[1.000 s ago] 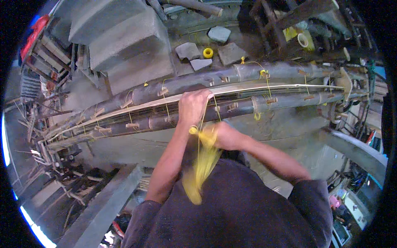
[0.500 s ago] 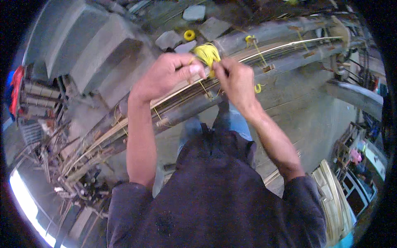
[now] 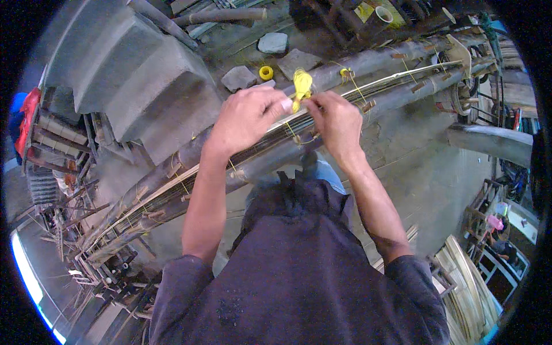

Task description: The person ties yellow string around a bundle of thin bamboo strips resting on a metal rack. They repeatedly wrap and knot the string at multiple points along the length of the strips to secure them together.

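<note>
A small bundle of yellow string (image 3: 302, 84) stands up between my two hands, narrowed at its lower part. My left hand (image 3: 242, 119) has its thumb and fingers closed at the bundle's left side. On the other side my right hand (image 3: 339, 123) pinches at the narrow part, the fingertips partly hidden. Under both hands runs a long frame of two dark poles (image 3: 261, 154), with thin pale strips (image 3: 397, 78) stretched lengthwise between them. Yellow ties (image 3: 356, 86) and short wooden pegs cross the poles.
Beyond the frame lie a yellow roll (image 3: 265, 73) and several flat stones (image 3: 272, 42). Concrete steps (image 3: 123, 69) rise at the far left. A thick beam (image 3: 489, 142) stands at the right, and long pale slats (image 3: 468, 282) lie at the near right.
The yellow bundle has gone from a wide, loose hank lying over to a narrower one standing upright. My left hand has shifted slightly right, and the whole view has tilted a little.
</note>
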A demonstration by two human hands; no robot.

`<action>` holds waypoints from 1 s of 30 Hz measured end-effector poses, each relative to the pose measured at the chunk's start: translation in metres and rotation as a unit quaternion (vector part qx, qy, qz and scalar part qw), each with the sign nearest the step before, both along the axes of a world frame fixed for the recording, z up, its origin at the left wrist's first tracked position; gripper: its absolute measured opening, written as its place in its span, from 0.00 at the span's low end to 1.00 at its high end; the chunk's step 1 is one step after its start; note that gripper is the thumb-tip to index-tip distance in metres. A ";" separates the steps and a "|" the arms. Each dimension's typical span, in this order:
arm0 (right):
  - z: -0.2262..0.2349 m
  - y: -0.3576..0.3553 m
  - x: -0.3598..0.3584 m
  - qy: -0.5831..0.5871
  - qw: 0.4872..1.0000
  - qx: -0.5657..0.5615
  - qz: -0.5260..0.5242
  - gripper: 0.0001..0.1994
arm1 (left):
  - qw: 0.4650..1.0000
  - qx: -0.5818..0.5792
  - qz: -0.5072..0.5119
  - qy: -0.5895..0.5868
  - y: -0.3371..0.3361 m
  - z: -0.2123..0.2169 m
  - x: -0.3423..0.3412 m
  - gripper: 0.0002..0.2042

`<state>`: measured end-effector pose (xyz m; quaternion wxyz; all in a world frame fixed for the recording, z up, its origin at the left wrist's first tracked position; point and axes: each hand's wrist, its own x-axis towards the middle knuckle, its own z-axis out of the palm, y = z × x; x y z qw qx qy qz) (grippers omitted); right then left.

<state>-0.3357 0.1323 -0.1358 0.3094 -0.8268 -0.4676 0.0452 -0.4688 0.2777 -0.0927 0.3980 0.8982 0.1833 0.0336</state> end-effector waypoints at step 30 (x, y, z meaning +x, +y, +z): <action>-0.098 -0.059 -0.171 0.718 0.676 -0.147 0.075 0.24 | 0.971 -0.119 0.206 -0.010 0.073 -0.041 -0.143 0.18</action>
